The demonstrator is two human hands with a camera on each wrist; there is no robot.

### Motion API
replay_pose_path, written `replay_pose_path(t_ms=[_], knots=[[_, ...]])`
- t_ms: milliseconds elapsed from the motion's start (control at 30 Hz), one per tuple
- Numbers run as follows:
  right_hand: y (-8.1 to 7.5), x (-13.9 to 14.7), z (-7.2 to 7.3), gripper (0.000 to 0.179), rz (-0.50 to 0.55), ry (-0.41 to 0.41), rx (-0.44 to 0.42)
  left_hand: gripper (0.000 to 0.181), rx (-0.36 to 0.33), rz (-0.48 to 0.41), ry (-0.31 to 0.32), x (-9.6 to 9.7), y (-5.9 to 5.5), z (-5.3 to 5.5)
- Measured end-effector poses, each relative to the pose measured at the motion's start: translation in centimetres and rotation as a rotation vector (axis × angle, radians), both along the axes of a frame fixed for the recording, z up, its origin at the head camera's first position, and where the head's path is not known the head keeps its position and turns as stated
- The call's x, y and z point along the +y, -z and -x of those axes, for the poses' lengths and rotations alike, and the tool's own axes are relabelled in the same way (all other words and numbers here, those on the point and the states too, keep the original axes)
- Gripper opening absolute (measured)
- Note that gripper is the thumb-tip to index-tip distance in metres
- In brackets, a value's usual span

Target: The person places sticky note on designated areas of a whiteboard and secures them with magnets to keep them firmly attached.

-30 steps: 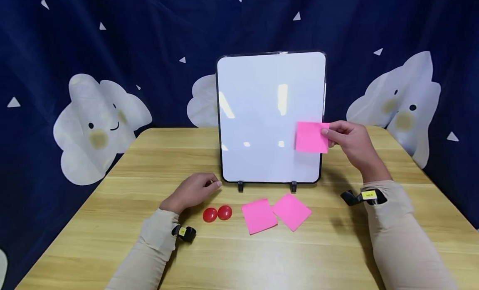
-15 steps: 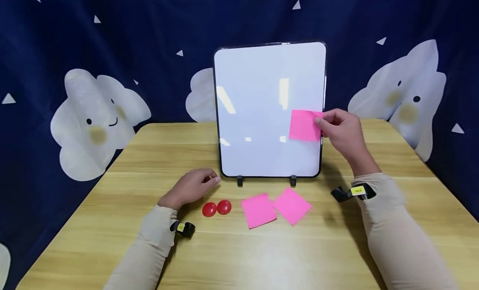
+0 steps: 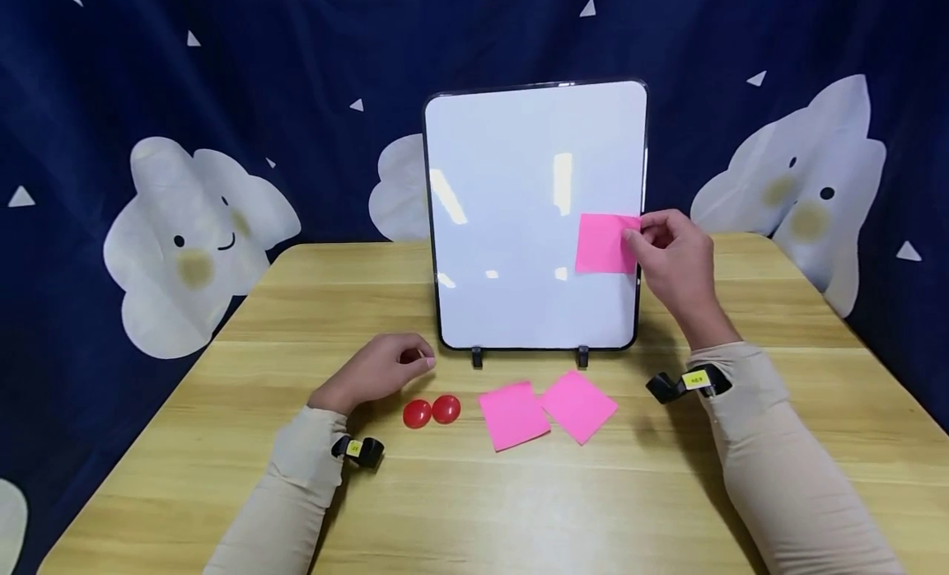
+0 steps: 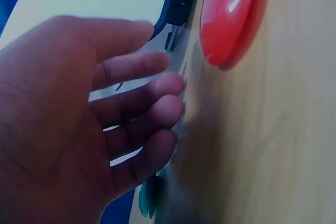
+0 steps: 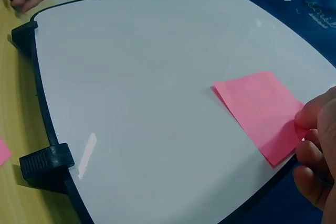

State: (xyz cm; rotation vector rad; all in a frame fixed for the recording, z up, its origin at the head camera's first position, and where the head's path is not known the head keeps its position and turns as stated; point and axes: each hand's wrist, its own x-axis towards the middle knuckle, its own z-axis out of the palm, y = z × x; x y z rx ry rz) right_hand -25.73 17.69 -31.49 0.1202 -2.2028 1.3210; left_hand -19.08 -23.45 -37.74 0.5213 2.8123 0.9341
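So the right hand [image 3: 680,266] is pinching a pink note [image 3: 602,245] over the right side of the board [image 3: 511,171], while the left hand [image 3: 380,369] is curling loosely near two red discs [image 3: 418,413].

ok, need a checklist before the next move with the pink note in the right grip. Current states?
1. Right grip pinching the held pink note: ok, by one side.
2. Note flat on the whiteboard: cannot tell; right wrist view shows shadow beside it.
3. Whiteboard standing on its two black feet: ok.
4. Left grip free: ok, holding nothing.
5. Other two pink notes lying separately: not ok, corners meet or nearly so.
6. Red discs on the table: ok, side by side.
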Motion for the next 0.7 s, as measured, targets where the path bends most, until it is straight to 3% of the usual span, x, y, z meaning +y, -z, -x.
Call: replay_pose_path(t_ms=[333,700], knots=[[0.4,0.0,0.4,0.025,0.007,-0.002,0.054,0.005,-0.156,-0.046,0.105,1.0,-0.7,-0.7],[0.6,-0.1,0.4,0.026,0.031,0.014,0.054,0.021,-0.249,-0.039,0.159,1.4,-0.8,-1.2]])
